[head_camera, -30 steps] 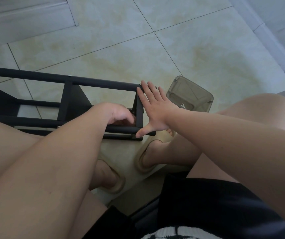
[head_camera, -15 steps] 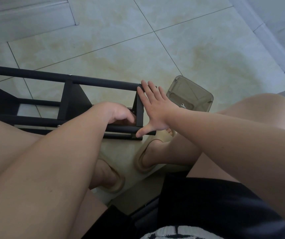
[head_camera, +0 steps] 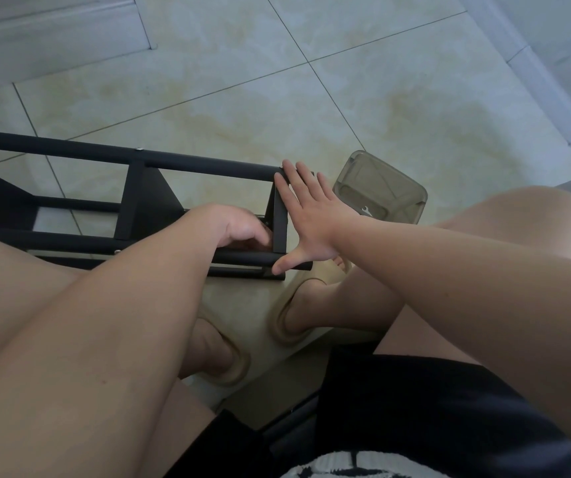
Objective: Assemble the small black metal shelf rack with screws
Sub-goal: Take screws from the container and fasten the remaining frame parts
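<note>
black rack (head_camera: 208, 166) lying on tiled floor (head_camera: 380, 98) | right hand (head_camera: 311, 219) flat, fingers (head_camera: 298, 188) straight against end post (head_camera: 280, 232) | left hand (head_camera: 236, 229) curled at corner, hold unclear | clear box (head_camera: 380, 188) beside

Glossy cream floor tiles (head_camera: 277, 98) with tan marbling, thin dark grout lines running diagonal. Pale grey ledge (head_camera: 53, 29) top left (step or baseboard, unclear). White baseboard (head_camera: 546, 81) along right edge. Soft, even light.
</note>
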The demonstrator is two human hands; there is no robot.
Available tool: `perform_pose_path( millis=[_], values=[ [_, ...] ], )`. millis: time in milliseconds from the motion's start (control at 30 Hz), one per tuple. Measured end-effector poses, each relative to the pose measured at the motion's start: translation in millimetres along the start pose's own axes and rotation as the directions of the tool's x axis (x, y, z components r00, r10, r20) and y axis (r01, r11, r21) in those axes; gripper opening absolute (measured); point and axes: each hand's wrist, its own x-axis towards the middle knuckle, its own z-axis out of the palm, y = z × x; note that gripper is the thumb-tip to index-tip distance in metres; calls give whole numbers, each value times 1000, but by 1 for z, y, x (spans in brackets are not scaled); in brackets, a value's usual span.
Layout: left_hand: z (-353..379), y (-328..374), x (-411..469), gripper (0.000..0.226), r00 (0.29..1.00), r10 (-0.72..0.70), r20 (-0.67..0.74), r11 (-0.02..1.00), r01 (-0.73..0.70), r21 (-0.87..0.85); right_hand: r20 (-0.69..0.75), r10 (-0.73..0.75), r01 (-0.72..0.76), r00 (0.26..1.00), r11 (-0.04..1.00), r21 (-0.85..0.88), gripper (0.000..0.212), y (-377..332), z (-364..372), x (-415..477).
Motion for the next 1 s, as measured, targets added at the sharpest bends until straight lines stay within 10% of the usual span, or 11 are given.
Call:
perform_pose_path(
  millis=[1000],
  values=[
    [-2,-6,11,21,998,67,23,997,-66,-50,-10,2,-2,1000,1000,-6,157,0,1,0]
  ],
)
